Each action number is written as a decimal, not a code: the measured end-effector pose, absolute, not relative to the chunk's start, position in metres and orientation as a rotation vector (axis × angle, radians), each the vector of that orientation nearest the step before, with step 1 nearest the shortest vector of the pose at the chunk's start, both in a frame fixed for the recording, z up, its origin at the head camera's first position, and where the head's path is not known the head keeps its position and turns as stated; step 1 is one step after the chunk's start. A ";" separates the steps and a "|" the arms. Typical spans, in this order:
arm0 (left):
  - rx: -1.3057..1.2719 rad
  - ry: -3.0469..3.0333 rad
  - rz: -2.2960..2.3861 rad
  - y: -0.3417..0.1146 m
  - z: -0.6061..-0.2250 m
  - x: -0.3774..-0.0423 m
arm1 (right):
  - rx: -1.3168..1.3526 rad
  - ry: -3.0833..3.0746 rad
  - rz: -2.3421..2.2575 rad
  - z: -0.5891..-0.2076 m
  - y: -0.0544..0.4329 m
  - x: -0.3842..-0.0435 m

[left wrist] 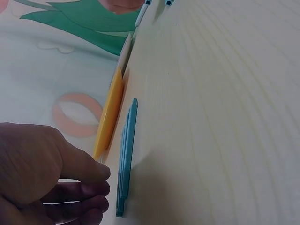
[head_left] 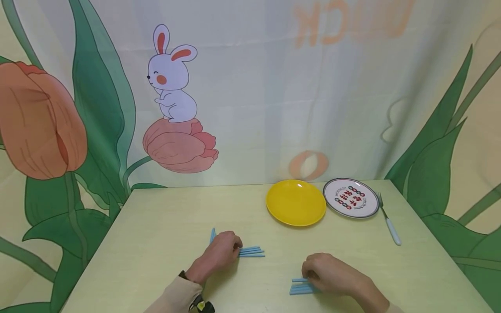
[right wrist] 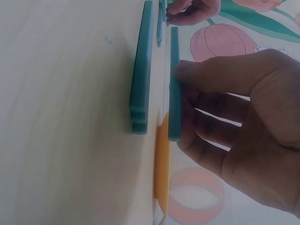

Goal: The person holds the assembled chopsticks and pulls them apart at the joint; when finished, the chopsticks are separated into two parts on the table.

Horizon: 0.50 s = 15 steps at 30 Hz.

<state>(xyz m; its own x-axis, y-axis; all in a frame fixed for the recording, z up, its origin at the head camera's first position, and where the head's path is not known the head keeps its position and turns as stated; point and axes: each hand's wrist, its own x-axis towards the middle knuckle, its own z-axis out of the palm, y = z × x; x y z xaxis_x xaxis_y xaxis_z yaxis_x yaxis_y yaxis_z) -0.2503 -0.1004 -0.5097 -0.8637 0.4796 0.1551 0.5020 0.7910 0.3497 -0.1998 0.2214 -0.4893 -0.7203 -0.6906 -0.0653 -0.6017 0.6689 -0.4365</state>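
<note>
My right hand (head_left: 332, 274) pinches one thin blue stick (right wrist: 174, 89) between thumb and fingertips, lifted a little off the table. Below it lies a small bundle of like sticks (right wrist: 140, 84), apart from the held one. Further left, my left hand (head_left: 222, 253) hovers low beside a second bundle of blue sticks (head_left: 252, 251). Its thumb and fingers are bent, with nothing seen between them, and the left wrist view shows them just short of the sticks (left wrist: 126, 154). Behind that hand, another blue piece (head_left: 213, 234) shows partly; the hand hides the rest.
Toward the back of the pale table (head_left: 164, 217) lie a yellow plate (head_left: 295, 203) and a white patterned plate (head_left: 351, 198). To their right is a fork (head_left: 390, 226) with a light handle. A printed curtain (head_left: 250, 87) hangs behind the table's back edge.
</note>
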 end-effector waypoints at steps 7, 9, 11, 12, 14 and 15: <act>-0.812 -2.901 -0.594 -0.103 -0.508 -0.245 | -1.042 2.661 -0.568 -0.490 0.221 -0.200; -0.804 -2.908 -0.598 -0.104 -0.508 -0.244 | -1.038 2.655 -0.574 -0.490 0.221 -0.200; -0.798 -2.914 -0.594 -0.105 -0.508 -0.242 | -1.030 2.649 -0.579 -0.490 0.221 -0.200; -0.793 -2.919 -0.593 -0.105 -0.507 -0.241 | -1.027 2.646 -0.580 -0.491 0.220 -0.200; -0.792 -2.920 -0.592 -0.107 -0.507 -0.239 | -1.020 2.636 -0.580 -0.491 0.220 -0.201; -0.794 -2.915 -0.597 -0.108 -0.507 -0.238 | -1.021 2.634 -0.578 -0.491 0.220 -0.201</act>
<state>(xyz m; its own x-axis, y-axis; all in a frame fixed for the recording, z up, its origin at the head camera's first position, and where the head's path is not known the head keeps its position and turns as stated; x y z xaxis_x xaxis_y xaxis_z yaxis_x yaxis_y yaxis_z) -0.2382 -0.1079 -0.5070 -0.8652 0.4756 0.1586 0.4997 0.7920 0.3508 -0.2006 0.2197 -0.4909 -0.7203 -0.6873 -0.0937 -0.5851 0.6745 -0.4503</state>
